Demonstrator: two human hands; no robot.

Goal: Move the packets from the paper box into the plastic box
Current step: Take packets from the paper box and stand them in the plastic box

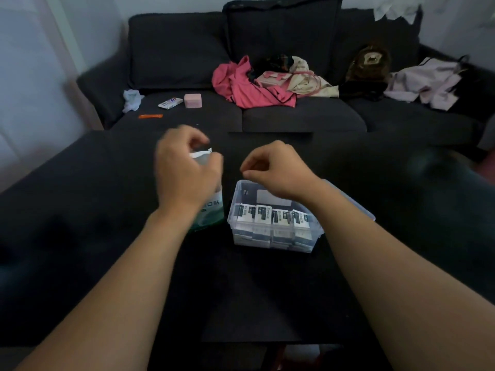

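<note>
Gripping paper box (214, 207) top with left hand (184, 170); right hand (270, 170) curled empty over plastic box (316, 228). Packets (262, 214) look light, flat; pinch edges.

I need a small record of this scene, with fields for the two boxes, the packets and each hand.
surface: dark table
paper box: white and green, mostly hidden behind the left hand
plastic box: clear, open, right of the paper box
packets: white and dark, standing in a row inside the plastic box
left hand: fingers curled at the paper box top
right hand: above the plastic box, curled, nothing visibly held
</note>
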